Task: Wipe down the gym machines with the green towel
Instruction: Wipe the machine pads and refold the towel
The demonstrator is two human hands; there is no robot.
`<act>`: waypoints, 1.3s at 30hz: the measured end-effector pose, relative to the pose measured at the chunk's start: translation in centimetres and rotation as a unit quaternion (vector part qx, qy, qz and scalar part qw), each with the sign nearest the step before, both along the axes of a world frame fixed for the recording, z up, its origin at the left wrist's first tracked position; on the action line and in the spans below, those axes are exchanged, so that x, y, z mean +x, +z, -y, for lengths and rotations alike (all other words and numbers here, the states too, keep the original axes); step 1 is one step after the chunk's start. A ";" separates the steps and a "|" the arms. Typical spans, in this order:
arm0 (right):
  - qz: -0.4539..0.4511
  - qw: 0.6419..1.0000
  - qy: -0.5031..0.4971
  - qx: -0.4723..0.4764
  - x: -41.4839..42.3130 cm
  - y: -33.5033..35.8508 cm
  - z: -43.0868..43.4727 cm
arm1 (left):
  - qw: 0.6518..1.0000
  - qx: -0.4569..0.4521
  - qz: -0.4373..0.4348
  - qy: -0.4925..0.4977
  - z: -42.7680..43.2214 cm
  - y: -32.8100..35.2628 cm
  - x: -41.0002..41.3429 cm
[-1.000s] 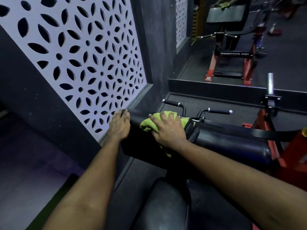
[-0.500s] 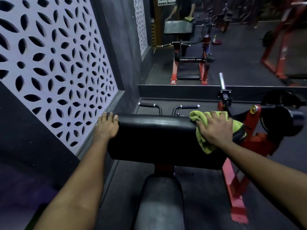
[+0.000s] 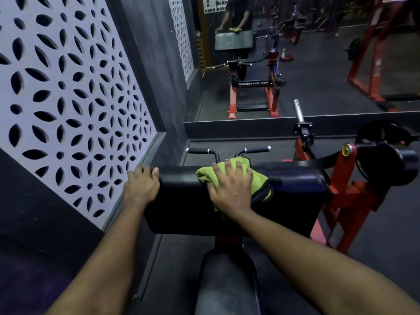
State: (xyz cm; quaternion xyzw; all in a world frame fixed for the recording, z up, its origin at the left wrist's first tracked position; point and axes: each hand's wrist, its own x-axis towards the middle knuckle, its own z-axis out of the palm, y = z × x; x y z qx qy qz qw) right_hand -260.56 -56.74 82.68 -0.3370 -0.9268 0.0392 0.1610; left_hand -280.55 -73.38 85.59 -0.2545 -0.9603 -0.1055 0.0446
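Head view: one green towel lies at frame centre atop the single black pad, and the right hand presses it with flat, spread fingers. The left hand rests loose-fingered on the pad's left end. Two handles stand just behind.

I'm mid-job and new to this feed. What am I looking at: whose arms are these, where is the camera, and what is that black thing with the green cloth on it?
There is one live view, from a camera worn on the person's head, looking forward and down, so the two bare arms are the person's own. The black block is the padded rest of a gym machine with a red frame. Its seat is below and its two handles are behind. The right hand presses the green towel flat on the pad's top, fingers spread. The left hand rests on the pad's left end. Ahead is a mirror, reflecting the same machine and person.
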 end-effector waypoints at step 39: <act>-0.418 0.793 -0.432 -0.098 -23.0 -6.7 20.8 | 0.816 0.090 0.193 -0.538 3.8 -0.4 -18.0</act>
